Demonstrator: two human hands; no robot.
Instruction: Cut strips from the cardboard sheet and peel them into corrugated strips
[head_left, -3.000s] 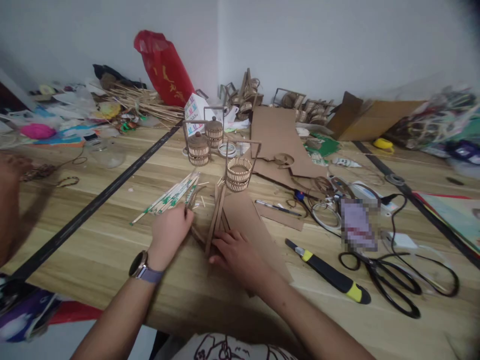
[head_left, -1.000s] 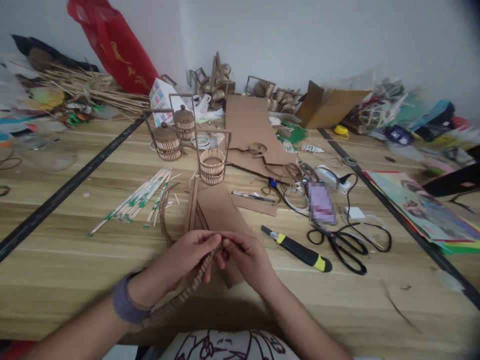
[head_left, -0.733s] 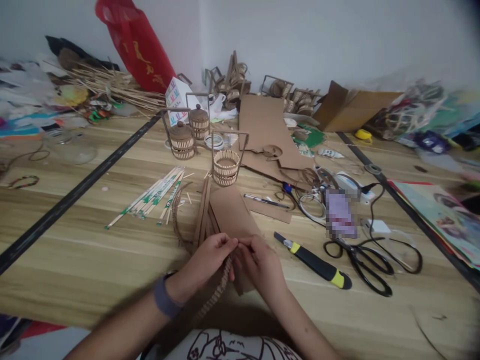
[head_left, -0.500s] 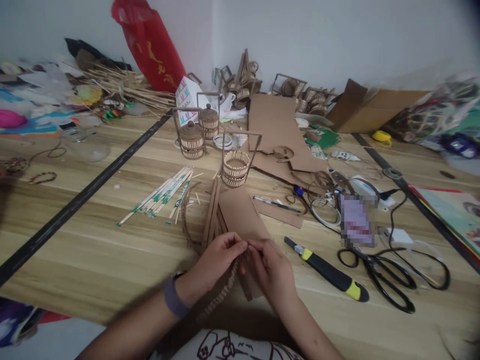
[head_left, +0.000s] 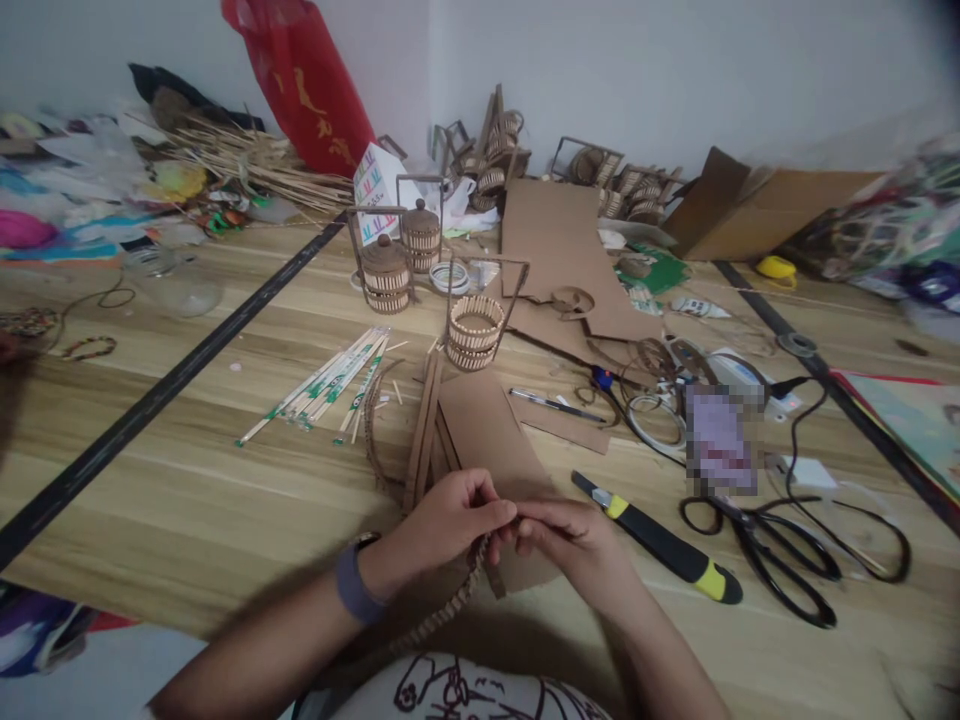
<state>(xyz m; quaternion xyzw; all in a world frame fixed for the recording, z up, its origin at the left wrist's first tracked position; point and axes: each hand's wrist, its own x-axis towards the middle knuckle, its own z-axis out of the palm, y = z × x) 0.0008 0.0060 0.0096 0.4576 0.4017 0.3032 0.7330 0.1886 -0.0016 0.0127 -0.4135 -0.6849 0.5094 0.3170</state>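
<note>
A narrow ridged brown strip [head_left: 450,608] hangs in a curve from my fingers down toward my lap. My left hand [head_left: 465,515], with a band on its wrist, is closed on the strip's upper end. Right beside it, my right hand [head_left: 566,535] is pinched; its fingertips meet those of my left hand, and what they hold is too small to name. Beneath both hands lies a flat cardboard piece [head_left: 491,425], with narrow cardboard strips [head_left: 424,430] at its left. Farther back stands a small open basket [head_left: 476,330] with a tall square handle.
A utility knife [head_left: 667,545] and black scissors [head_left: 780,555] lie to the right. Wrapped sticks [head_left: 330,385] lie left of the cardboard. Two lidded baskets [head_left: 386,275] [head_left: 421,235] stand behind, near a large cardboard sheet [head_left: 547,235] and a red bag [head_left: 307,95].
Both hands have shifted slightly right. My right hand has turned flatter, its fingers pointing more to the left. More of the ridged strip shows below my left hand.
</note>
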